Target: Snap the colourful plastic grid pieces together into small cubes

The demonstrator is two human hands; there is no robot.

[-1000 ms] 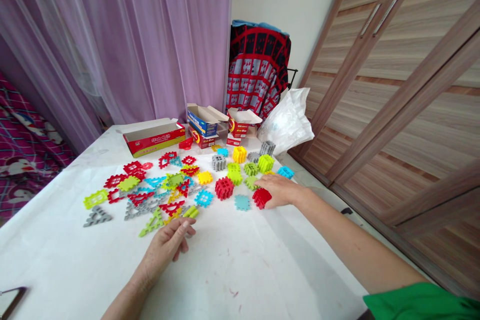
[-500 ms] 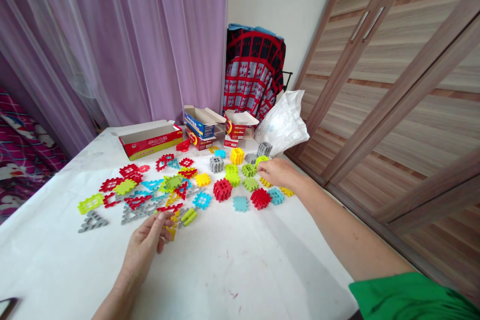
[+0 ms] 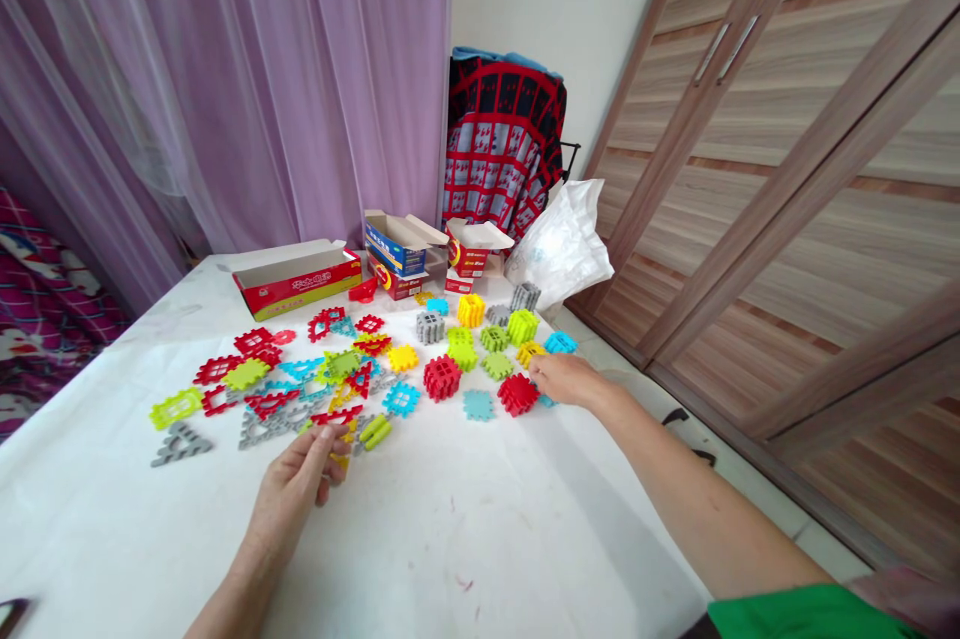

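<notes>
Many flat, notched plastic building pieces lie on the white table (image 3: 450, 519). My left hand (image 3: 296, 474) rests near the front of the loose pieces, thumb and fingers closed around a yellow building piece (image 3: 343, 462) that is partly hidden. Just right of it lies a lime piece (image 3: 375, 432). My right hand (image 3: 568, 380) is at the right side, its fingertips closed at a yellow building piece (image 3: 529, 353); my fingers partly cover this contact. In front of those fingertips sits a red stack (image 3: 517, 395). A lime stack (image 3: 522, 326) and a blue stack (image 3: 560, 343) stand behind.
Open cardboard boxes line the back: a long red one (image 3: 300, 287), a blue one (image 3: 396, 247) on a red one, and a smaller red one (image 3: 469, 254). A crumpled white bag (image 3: 562, 244) stands at the back right. A gray triangle (image 3: 181, 444) lies far left.
My right hand has moved from the lime stack toward me and slightly right, down to the yellow piece. The lime and blue stacks it covered now show. My left hand stays in place.
</notes>
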